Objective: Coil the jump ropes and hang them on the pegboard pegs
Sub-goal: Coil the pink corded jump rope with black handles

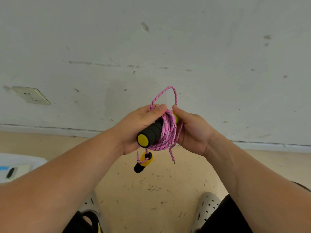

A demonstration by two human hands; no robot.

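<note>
A pink speckled jump rope (pixel 168 132) is wound in several turns round a black foam handle (pixel 151 134) with a yellow end cap. My left hand (pixel 136 125) grips that handle, its thumb pressing the coils. My right hand (pixel 191 130) holds the coil from the right side, fingers curled round it. A loop of rope (pixel 170 93) stands up above both thumbs. The second black and yellow handle (pixel 143 163) dangles below the coil, and a loose rope end (pixel 172 157) hangs beside it. No pegboard is in view.
A scuffed white wall (pixel 168 47) faces me, with a socket plate (pixel 32 95) at the left. A white box (pixel 18 167) sits on the tan floor (pixel 159 190) at the left. My two grey perforated shoes (pixel 206 209) stand at the bottom.
</note>
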